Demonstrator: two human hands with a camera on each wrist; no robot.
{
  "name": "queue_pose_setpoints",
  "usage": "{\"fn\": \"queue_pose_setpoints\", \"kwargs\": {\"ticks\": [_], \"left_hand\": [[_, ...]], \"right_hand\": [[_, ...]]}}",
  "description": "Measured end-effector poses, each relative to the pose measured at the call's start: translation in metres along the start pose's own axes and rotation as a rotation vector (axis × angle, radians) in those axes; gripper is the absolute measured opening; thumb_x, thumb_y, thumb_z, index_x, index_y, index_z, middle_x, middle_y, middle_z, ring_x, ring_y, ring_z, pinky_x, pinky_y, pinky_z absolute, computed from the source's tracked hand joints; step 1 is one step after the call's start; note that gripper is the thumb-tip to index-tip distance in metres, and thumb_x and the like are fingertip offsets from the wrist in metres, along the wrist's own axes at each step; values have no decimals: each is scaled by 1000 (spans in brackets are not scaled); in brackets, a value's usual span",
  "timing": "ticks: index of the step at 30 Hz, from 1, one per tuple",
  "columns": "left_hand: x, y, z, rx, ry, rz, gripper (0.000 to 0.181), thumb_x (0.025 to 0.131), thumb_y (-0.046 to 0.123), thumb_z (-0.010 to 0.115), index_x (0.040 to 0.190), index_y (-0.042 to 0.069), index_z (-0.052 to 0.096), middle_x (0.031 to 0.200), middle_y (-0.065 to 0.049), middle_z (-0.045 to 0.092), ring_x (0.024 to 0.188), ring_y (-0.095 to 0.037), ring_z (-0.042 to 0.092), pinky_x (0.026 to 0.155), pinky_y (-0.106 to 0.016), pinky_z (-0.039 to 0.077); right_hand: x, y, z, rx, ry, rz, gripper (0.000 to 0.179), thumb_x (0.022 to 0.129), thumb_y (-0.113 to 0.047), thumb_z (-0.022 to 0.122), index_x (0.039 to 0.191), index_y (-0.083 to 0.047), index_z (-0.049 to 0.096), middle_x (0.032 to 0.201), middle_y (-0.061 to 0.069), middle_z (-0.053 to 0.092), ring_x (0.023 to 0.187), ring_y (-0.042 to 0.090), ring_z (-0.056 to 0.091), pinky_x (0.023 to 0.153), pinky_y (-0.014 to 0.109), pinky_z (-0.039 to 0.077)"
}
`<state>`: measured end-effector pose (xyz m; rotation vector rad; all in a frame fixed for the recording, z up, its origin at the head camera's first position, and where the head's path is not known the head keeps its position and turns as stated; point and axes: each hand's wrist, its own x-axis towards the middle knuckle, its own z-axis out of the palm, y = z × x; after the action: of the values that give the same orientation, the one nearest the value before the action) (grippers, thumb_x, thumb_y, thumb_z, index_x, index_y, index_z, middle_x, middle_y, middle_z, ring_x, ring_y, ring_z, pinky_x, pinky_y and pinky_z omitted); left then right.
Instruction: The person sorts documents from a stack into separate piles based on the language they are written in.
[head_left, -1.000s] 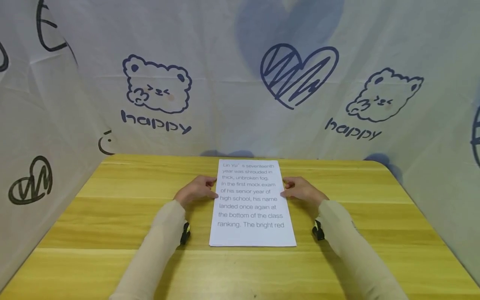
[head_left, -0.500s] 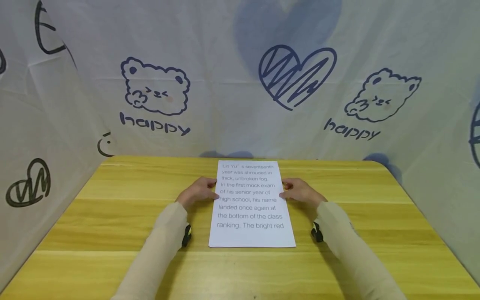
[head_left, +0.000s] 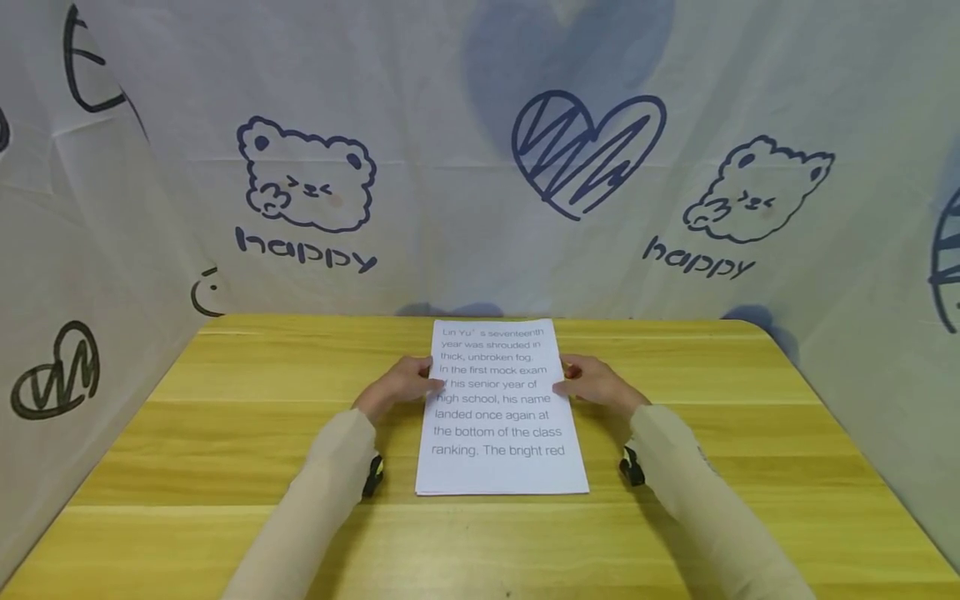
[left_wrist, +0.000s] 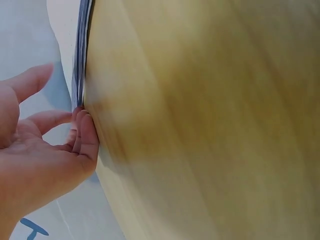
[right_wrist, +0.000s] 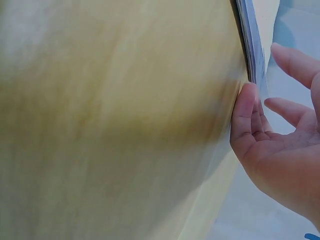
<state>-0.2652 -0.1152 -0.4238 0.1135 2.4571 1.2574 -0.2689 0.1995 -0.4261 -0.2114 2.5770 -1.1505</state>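
Note:
A stack of white paper (head_left: 498,471) lies upright to the reader on the table, its top sheet printed with large grey English text. From the left side my left hand (head_left: 397,385) reaches to its long edge, the tip of the thumb overlapping the page. Opposite it, my right hand (head_left: 600,385) touches the right edge. In the left wrist view, bent fingertips meet the layered edge of the stack (left_wrist: 82,55) while the thumb stands off from it. The right wrist view shows the same at the other edge of the stack (right_wrist: 250,40), thumb apart.
The yellow wood-grain table (head_left: 187,467) runs to a pale cloth backdrop (head_left: 450,225) behind and at both sides. Drawn bears and hearts decorate the cloth. Long light sleeves cover both arms, and a dark wrist mount (head_left: 632,467) shows under the right one.
My left thumb has shifted inward, farther over the page. The right thumb also overlaps the edge a little more. The whole view has drifted slightly; the stack stays between my hands.

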Motion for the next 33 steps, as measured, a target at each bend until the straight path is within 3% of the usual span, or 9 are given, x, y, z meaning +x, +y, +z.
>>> {"fn": "queue_pose_setpoints", "kwargs": {"ticks": [4, 7, 11, 15, 26, 33], "left_hand": [[-1, 1, 2, 15, 29, 19, 18, 96, 11, 59, 110, 1, 60, 98, -12, 61, 91, -26, 52, 81, -36, 41], [-2, 2, 3, 23, 67, 19, 30, 94, 9, 59, 122, -2, 58, 105, -17, 60, 93, -27, 53, 82, -36, 43], [-4, 4, 2, 1, 110, 1, 53, 95, 8, 56, 145, 1, 40, 123, -22, 54, 100, -29, 52, 85, -37, 45], [-3, 6, 1, -31, 127, 13, 54, 97, 7, 54, 147, 4, 38, 120, -21, 53, 96, -27, 51, 79, -33, 46], [0, 1, 0, -237, 134, 34, 58, 93, -8, 52, 147, -1, 35, 108, -21, 58, 91, -27, 55, 80, -33, 46], [-4, -3, -9, -401, 128, -20, 56, 94, -8, 51, 147, -1, 36, 112, -24, 62, 87, -23, 61, 87, -34, 49]], "right_hand": [[0, -1, 0, 18, 2, 6, 59, 92, -12, 65, 146, -5, 41, 102, 15, 54, 87, 26, 50, 71, 31, 44], [0, -1, 0, 35, 8, 15, 62, 93, -12, 64, 148, -6, 38, 105, 15, 55, 90, 27, 50, 73, 32, 45], [0, -3, 1, 51, 38, 43, 61, 93, -11, 64, 148, -6, 38, 109, 17, 55, 92, 27, 51, 74, 31, 47], [2, -5, 2, 78, 79, 58, 57, 95, -8, 61, 147, -2, 38, 114, 20, 54, 92, 27, 53, 76, 32, 50], [-1, -10, 2, 241, 131, 67, 53, 95, 0, 55, 145, 2, 38, 109, 20, 53, 89, 27, 59, 81, 35, 54], [-2, -8, -2, 379, 125, 105, 54, 96, -3, 55, 147, -3, 38, 119, 21, 52, 101, 31, 59, 89, 38, 51]]}}
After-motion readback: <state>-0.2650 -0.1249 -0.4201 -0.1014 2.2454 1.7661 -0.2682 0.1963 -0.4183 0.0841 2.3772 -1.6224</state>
